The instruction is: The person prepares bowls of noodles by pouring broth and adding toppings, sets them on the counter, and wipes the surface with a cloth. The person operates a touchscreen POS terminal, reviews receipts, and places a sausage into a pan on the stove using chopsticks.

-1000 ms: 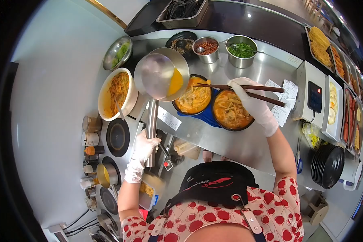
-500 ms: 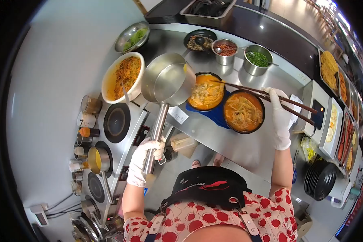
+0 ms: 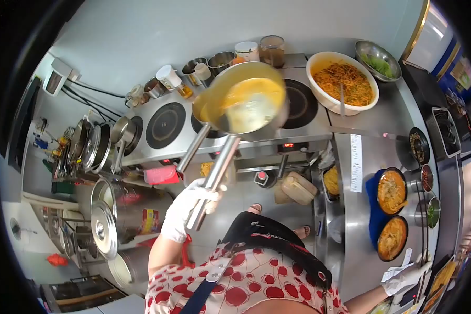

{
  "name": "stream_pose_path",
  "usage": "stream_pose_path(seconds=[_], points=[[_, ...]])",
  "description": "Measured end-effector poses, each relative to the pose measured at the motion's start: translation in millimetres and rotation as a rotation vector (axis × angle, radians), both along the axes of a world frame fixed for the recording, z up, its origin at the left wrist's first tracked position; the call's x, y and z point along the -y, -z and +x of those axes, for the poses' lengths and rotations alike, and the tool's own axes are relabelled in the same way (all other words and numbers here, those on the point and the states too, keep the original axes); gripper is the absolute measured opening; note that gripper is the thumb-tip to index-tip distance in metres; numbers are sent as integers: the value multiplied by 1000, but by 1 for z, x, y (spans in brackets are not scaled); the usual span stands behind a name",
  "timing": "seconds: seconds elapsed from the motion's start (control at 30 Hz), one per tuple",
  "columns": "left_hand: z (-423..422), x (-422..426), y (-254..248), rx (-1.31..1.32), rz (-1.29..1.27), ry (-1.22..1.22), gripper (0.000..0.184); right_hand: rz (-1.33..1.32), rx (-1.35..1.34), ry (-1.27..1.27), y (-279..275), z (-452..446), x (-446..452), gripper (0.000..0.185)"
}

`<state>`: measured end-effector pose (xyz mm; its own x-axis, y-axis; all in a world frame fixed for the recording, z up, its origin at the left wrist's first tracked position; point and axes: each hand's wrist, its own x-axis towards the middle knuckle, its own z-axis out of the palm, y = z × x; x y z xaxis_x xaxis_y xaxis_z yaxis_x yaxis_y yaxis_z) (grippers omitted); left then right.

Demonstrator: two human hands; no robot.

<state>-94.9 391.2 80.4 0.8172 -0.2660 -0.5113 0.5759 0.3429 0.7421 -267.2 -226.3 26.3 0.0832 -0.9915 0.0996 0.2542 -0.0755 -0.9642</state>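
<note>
In a white glove, my left hand is wrapped round the metal handle of a saucepan. The saucepan is raised over the stove and blurred; its inside shows yellow and pale patches. A smaller pot, partly hidden behind it, has its own handle pointing toward me. Far to the right, my gloved right hand grips long dark chopsticks, their tips near the steel pots. Left of the chopsticks, two black bowls of noodles in orange soup stand on a blue mat.
Along the wall runs a stove with several round hobs. A white bowl of shredded food stands at its right end, beside a steel bowl of greens. A receipt lies on the counter. A large stockpot stands at left.
My view has turned left toward the stove. The saucepan has swung from beside the soup bowls to over the hobs. My right hand stays by the counter with the chopsticks.
</note>
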Motion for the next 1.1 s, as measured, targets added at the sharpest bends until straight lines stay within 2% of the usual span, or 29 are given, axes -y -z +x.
stream_pose_path(seconds=[0.07, 0.1, 0.13, 0.17, 0.2, 0.23, 0.27, 0.3, 0.33, 0.43, 0.5, 0.7, 0.8, 0.83, 0.97, 1.1], points=[[-3, -52, 6, 28, 79, -119, 36, 110, -62, 65, -44, 31, -83, 44], [2, -81, 15, 31, 73, -135, 36, -300, -475, 66, 13, -10, -30, 41], [3, -104, 22, 78, 89, -190, 35, -121, -261, 162, -6, 15, -70, 37], [6, -125, 24, 66, 196, -267, 35, -598, -578, 140, 55, -22, -24, 31], [10, -158, 43, 98, 279, -303, 33, -584, -1024, 356, 31, -3, -57, 27], [21, -194, 62, 100, 304, -268, 32, -543, -786, 316, 32, 5, -74, 24], [32, -240, 94, 73, 261, -179, 33, -754, -825, 352, 36, 8, -78, 25], [43, -286, 117, 33, 92, -104, 38, -293, -94, 196, 15, 27, -108, 18], [44, -251, 99, 71, 194, -279, 21, -373, -161, 228, 18, 27, -111, 15], [61, -281, 127, 152, 309, -294, 23, -569, -365, 296, 9, 38, -137, 18], [84, -308, 149, 55, 245, -228, 25, -534, -374, 185, -3, 49, -156, 20], [118, -337, 200, 33, 225, -172, 24, -425, -429, 177, 6, 62, -172, 15], [128, -347, 218, 25, 227, -157, 23, -426, -386, 128, 21, 65, -166, 21], [131, -350, 224, 22, 228, -154, 23, -456, -465, 141, 19, 66, -169, 21], [141, -354, 245, 21, 231, -145, 23, -354, -311, 92, 46, 67, -147, 17], [142, -354, 252, 24, 244, -150, 22, -356, -391, 74, 46, 78, -148, 16]])
